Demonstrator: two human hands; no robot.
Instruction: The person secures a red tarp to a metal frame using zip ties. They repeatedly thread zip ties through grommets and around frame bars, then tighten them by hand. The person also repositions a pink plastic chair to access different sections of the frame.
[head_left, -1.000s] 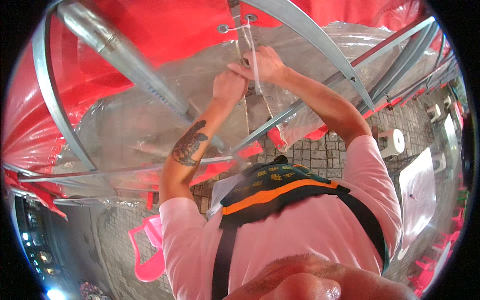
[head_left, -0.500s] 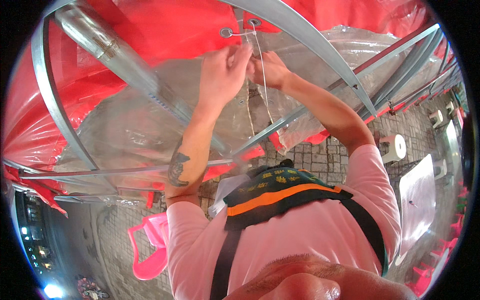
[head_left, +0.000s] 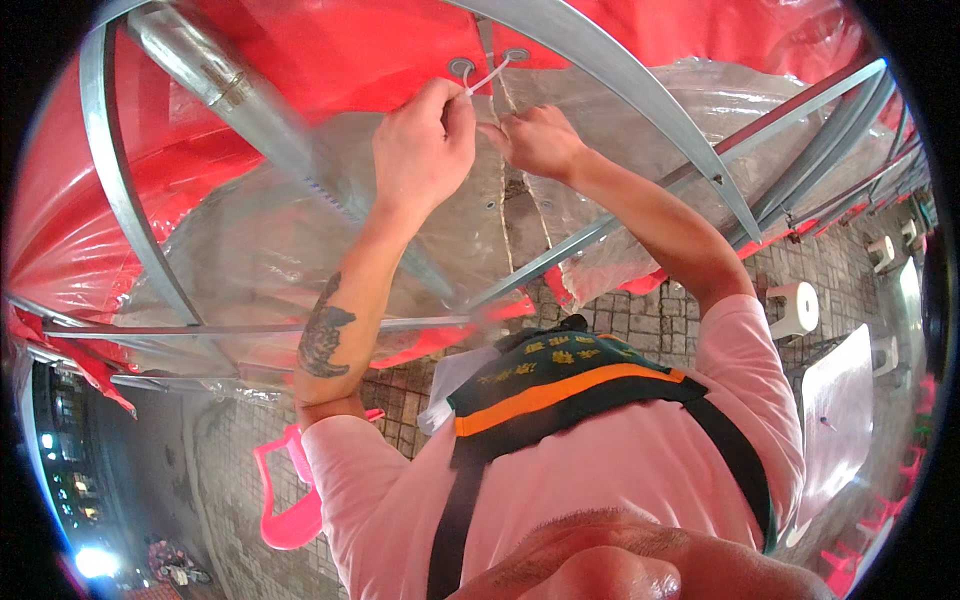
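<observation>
1. I found both hands raised overhead at the seam where a red tarpaulin canopy sheet (head_left: pixel 330 50) met a clear, dusty plastic sheet (head_left: pixel 270 230).
2. The left hand (head_left: pixel 425 150) was closed, thumb and forefinger pinched narrowly on a thin white plastic tie (head_left: pixel 483 79).
3. The tie ran up from that pinch through two round metal eyelets (head_left: pixel 462 68) set side by side at the sheet edges, just above the knuckles.
4. The right hand (head_left: pixel 540 140) sat just beside the left, fingers curled at the seam below the eyelets. I could not tell whether it held the tie's other end or only pressed the sheet edge.
5. The two hands were near each other but not touching, as far as I could see.
6. A curved grey metal frame tube (head_left: pixel 640 100) crossed above the right hand; a thicker grey metal pole (head_left: pixel 250 100) ran diagonally to the left of the left forearm.
7. A dark tattoo (head_left: pixel 325 340) marked the left forearm.
8. The person wore a pink short-sleeved shirt (head_left: pixel 620 470) with a dark green pouch edged in orange (head_left: pixel 560 375) strapped across the chest.
9. Below, on grey paving, I noted a pink plastic chair (head_left: pixel 290 490) at lower left and a white plastic stool (head_left: pixel 795 310) at right.
</observation>
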